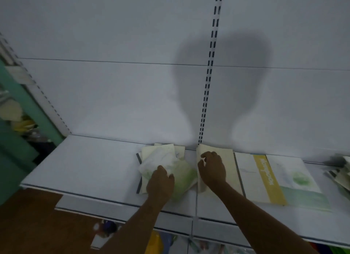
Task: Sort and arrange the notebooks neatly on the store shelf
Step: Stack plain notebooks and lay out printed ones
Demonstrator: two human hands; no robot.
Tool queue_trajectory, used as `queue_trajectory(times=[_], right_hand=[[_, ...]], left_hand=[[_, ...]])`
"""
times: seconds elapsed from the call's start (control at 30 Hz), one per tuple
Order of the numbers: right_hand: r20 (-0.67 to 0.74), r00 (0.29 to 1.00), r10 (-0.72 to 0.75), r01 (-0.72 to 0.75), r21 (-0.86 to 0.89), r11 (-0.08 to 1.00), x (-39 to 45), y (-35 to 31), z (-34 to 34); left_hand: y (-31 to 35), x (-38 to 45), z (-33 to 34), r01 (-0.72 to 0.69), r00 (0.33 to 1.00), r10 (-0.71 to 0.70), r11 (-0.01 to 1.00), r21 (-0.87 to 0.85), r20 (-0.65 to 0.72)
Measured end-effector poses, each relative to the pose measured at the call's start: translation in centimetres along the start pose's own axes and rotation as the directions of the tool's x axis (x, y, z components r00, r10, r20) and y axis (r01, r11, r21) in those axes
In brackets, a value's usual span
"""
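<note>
A loose pile of notebooks with white and green covers lies askew on the white shelf, near its middle. My left hand rests on top of this pile and grips its upper notebook. Just right of it, a cream notebook stands slightly tilted, and my right hand presses on its cover with fingers curled over the left edge. Further right, a larger notebook with a yellow band and green print lies flat. More notebooks are stacked untidily at the far right edge.
A slotted upright runs down the white back panel behind the notebooks. A green shelf end with cluttered goods stands at the left. Lower shelves and brown floor lie below the front edge.
</note>
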State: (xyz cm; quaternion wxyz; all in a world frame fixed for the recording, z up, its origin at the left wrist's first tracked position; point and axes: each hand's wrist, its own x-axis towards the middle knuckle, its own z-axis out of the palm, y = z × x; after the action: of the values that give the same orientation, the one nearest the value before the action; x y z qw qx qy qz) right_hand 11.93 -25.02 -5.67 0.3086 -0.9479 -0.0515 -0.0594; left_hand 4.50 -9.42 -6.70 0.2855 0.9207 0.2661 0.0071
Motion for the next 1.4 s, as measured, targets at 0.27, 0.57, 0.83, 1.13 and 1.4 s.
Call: queue_trajectory(times=[0.27,0.57,0.83,1.13,1.4], right_hand=[[0.307,0.951,-0.028,0.135,-0.332,0.934,-2.4,-5.8,5.8],[0.279,0.959,0.042,0.022,-0.221,0.975,-3.0,-7.1,5.8],[0.308,0.949,0.067,-0.129,0.184,0.975,-2.7,-6.9,4.4],[0.047,0.966,0.254,-0.251,0.388,0.887,-2.1,-2.5,-1.8],[-0.127,0.864,0.487,-0.413,0.373,0.831,-4.4,8.7,-10.1]], left_hand=[[-5.6,-0.2,-3.4,0.213,0.977,-0.214,0.976,0.043,0.004],[-6.4,0.6,-4.6,0.324,0.945,-0.306,0.923,-0.209,0.116],[-5.0,1.5,-4.5,0.436,0.899,-0.386,0.746,-0.503,0.208],[3.3,0.4,-3.6,0.056,0.998,-0.034,0.761,-0.646,0.047],[12.3,-5.4,3.4,-0.113,0.937,0.302,0.736,-0.668,0.175]])
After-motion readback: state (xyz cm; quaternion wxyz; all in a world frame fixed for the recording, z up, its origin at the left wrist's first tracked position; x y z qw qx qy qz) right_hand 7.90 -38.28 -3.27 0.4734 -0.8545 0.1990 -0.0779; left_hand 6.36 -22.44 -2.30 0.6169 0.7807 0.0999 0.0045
